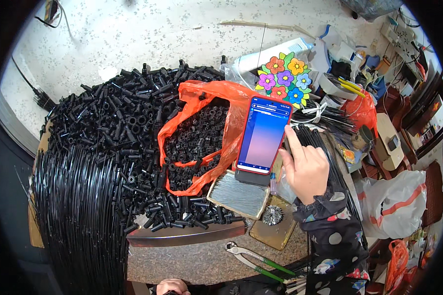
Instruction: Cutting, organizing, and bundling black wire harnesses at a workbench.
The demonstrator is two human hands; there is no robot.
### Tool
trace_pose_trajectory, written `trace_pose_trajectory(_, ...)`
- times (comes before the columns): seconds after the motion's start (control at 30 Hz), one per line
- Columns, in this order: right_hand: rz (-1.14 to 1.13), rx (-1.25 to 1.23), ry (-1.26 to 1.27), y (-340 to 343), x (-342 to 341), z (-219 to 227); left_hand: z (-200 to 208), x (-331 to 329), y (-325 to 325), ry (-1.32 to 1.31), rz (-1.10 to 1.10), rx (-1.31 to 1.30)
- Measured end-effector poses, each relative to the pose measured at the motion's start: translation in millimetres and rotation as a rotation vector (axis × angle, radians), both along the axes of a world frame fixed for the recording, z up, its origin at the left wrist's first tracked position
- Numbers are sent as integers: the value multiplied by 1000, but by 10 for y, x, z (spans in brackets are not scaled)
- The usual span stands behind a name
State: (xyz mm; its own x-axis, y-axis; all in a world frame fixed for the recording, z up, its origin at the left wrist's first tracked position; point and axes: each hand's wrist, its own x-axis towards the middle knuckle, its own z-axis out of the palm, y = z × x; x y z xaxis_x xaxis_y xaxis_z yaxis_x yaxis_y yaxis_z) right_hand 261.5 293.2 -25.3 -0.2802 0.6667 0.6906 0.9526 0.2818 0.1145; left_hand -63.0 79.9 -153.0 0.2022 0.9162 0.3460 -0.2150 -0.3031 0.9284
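A phone in a red case point(263, 135) leans on a dark stand point(252, 177), its screen lit blue and pink. My right hand point(306, 167) is beside the phone's right edge, index finger stretched out near the screen and thumb apart; it holds nothing. Only the top of my left hand point(171, 285) shows at the lower edge, fingers curled, and whatever they hold is hidden. Pliers with green handles point(261, 260) lie on the speckled tabletop point(182, 263). Behind them sits a tray of thin metal wires point(238, 193), next to a round cluster of metal pieces point(272, 215).
Black plastic tubes point(113, 108) are heaped at the back left, with long black rods point(79, 206) below them. An orange plastic bag point(202, 88) holds small black rings point(197, 132). A curved metal strip point(187, 235) edges the heap. A flower-shaped decoration point(284, 78) stands behind the phone.
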Motion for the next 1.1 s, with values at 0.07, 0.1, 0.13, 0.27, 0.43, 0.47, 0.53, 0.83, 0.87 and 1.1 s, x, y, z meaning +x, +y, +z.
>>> trace_pose_trajectory(0.07,16,25,9,40,-33,-22,-73,-52,-16,-14,2,-5)
trace_pose_trajectory(0.1,15,14,-5,43,-57,-20,-102,-73,-19,-26,0,-11)
trace_pose_trajectory(0.13,11,3,-14,37,-55,-19,-88,-70,-11,-24,0,-10)
trace_pose_trajectory(0.27,3,4,-30,55,-43,-39,-38,-67,11,0,-20,-4)
trace_pose_trajectory(0.43,-20,-27,-57,53,-42,-84,-36,-50,-41,13,10,-42)
trace_pose_trajectory(0.47,-20,-26,-57,55,-46,-93,-10,-20,-40,0,37,-40)
trace_pose_trajectory(0.53,-27,-46,-75,63,-63,-109,53,3,-4,-14,64,-36)
trace_pose_trajectory(0.83,4,-73,-77,123,-174,-127,-5,-54,-14,30,11,-24)
trace_pose_trajectory(0.87,1,-72,-80,116,-166,-115,-6,-49,-1,15,-6,-30)
trace_pose_trajectory(1.1,-14,-72,-110,100,-149,-99,-35,-39,-10,33,5,-37)
